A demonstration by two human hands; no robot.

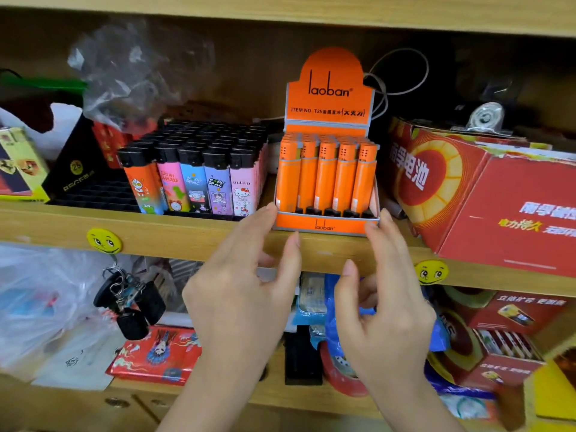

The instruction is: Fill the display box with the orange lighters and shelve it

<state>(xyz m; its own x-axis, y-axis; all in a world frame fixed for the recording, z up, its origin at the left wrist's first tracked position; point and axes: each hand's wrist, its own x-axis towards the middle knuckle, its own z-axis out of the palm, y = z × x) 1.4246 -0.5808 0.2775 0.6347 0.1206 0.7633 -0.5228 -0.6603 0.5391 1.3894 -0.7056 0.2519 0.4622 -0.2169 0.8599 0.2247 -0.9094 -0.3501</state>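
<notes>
shelf: wood board, front lip runs 9 to 3 o'clock across mid-frame; crowded w/ stock, so little free room either side of the task's thing.
red carton: at 3 o'clock of display box, tilted, overhangs the lip; narrow gap between them. Risk: a nudge rightward knocks it & it could slide off.
printed lighters tray: at 9 o'clock of box, small gap. Risk: pushing box left bumps the pink row.
display box: on shelf, upright, front edge about flush w/ lip, header card up at 12. Risk, my read: sits too near the edge; a snagged finger on pulling away could tip it fwd. Room to push is toward 12, though a white cord loops behind the header & what lies behind the box is hidden.
orange lighters: front row full, rows behind look full too; box appears filled. Tall & loose, a jolt may topple them.
left hand: fingers spread open, index tip touching box's lower left corner, thumb below lip; no grip.
right hand: open, index tip at box's lower right corner; holds nothing.
smiley stickers: on lip, no hazard.
</notes>
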